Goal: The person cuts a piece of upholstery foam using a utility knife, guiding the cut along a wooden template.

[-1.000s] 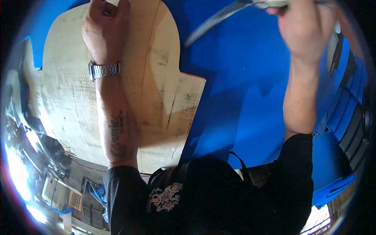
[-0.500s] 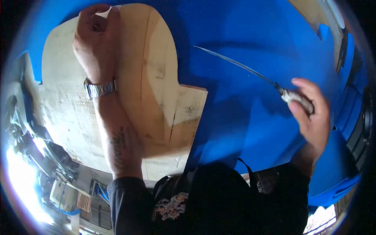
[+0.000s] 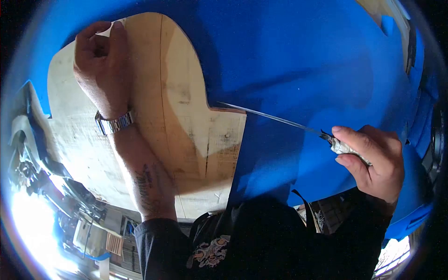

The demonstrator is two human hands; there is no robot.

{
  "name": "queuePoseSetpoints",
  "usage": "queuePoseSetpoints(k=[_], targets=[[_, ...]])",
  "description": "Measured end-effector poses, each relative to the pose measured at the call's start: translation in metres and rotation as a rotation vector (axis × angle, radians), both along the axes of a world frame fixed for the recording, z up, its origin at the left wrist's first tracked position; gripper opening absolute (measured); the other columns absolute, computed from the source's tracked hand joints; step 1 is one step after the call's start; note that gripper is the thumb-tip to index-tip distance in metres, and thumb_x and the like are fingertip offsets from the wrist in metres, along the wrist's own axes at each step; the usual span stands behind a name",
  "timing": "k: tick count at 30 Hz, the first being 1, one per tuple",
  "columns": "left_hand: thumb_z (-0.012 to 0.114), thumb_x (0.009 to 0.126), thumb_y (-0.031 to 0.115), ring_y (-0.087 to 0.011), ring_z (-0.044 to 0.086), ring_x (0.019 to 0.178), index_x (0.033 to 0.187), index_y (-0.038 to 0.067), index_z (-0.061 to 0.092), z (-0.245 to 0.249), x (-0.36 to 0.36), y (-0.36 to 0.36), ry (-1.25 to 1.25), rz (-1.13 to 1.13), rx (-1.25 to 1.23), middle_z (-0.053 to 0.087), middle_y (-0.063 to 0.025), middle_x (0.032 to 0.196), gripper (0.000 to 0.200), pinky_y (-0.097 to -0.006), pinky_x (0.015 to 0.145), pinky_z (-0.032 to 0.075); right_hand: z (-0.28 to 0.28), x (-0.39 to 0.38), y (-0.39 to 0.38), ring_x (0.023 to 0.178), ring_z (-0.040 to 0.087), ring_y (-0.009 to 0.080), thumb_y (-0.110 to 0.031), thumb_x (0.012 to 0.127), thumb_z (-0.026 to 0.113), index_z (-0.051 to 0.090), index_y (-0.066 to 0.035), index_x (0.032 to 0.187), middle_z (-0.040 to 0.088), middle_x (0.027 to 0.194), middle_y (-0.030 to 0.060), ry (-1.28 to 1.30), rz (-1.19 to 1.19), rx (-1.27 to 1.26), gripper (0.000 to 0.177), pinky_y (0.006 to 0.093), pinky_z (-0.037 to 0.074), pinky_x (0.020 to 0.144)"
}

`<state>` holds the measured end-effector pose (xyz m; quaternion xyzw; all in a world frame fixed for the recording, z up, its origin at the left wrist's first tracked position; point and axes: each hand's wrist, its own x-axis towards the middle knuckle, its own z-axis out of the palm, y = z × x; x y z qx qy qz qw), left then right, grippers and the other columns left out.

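Observation:
A pale wooden template board [image 3: 186, 88] with a rounded top and a stepped notch lies flat on a blue sheet [image 3: 298, 51]. Curled fingers of my left hand [image 3: 102, 60] sit at the board's top edge, gripping it there. In my right hand [image 3: 375, 161] is a long, thin-bladed knife [image 3: 280, 120], held by its wrapped handle between thumb and fingers. The blade points left, its tip close to the inner corner of the notch and running near the step's edge.
More blue material [image 3: 410, 224] hangs in folds at the right side. Lower left, a crate-like box [image 3: 88, 238] and cluttered gear stand beyond the work surface, near bright light. A small blue upright piece [image 3: 387, 24] shows at top right.
The knife has come down and left, from over the blue sheet to the board's notch. My left hand stays at the board's top edge; the view has shifted slightly.

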<state>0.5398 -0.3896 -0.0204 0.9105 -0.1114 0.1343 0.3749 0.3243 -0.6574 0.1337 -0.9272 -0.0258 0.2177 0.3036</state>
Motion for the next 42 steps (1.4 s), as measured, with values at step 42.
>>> queuePoseSetpoints(k=[42], targets=[[0.07, 0.082, 0.025, -0.0081, 0.049, 0.054, 0.093, 0.007, 0.066, 0.004, -0.002, 0.001, -0.004, -0.002, 0.068, 0.061, -0.0015, 0.062, 0.022, -0.0264, 0.053, 0.042, 0.027, 0.018, 0.01, 0.051, 0.052, 0.0133, -0.003, 0.068, 0.074, 0.06, -0.001, 0.115, 0.053, 0.065, 0.0045, 0.063, 0.419, -0.24, 0.049, 0.0268, 0.04, 0.041]])
